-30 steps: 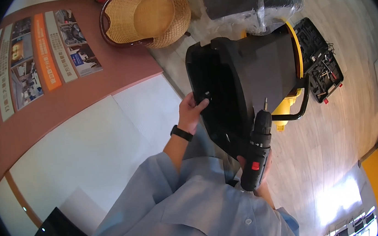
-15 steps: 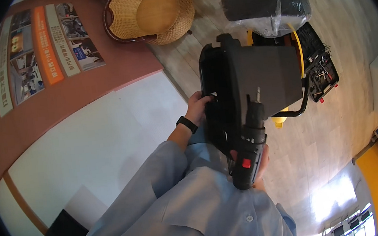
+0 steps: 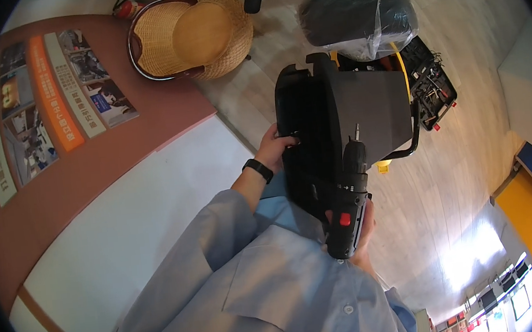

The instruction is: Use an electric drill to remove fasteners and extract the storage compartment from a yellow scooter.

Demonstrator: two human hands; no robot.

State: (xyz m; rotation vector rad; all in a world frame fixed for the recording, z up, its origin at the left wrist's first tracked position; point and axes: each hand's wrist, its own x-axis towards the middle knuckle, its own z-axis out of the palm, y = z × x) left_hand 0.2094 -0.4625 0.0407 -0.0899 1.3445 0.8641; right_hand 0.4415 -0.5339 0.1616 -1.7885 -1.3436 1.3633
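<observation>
A black plastic housing (image 3: 311, 106) with a deep hollow stands in front of me, joined to a dark grey box-like body (image 3: 373, 106). My left hand (image 3: 272, 149), with a black band on its wrist, is closed at the housing's left edge. Its thumb reaches over into the hollow, near a small part too dark to name. My right hand (image 3: 364, 227) wraps round a black cordless drill (image 3: 349, 189) with a red button. The drill points away from me, its bit beside the grey body. Most of the right fingers are hidden behind the drill.
A seat wrapped in clear plastic (image 3: 357, 17) stands beyond the body, by a yellow frame. An open black tool case (image 3: 433, 87) lies on the floor at its right. A wicker chair (image 3: 203, 33) and a fire extinguisher (image 3: 126, 9) are far left, past a white panel (image 3: 153, 204).
The view has shifted, so the surroundings sit lower and further left. The drill stays in my right hand, slightly further right against the grey body. My left hand keeps its place on the housing's edge.
</observation>
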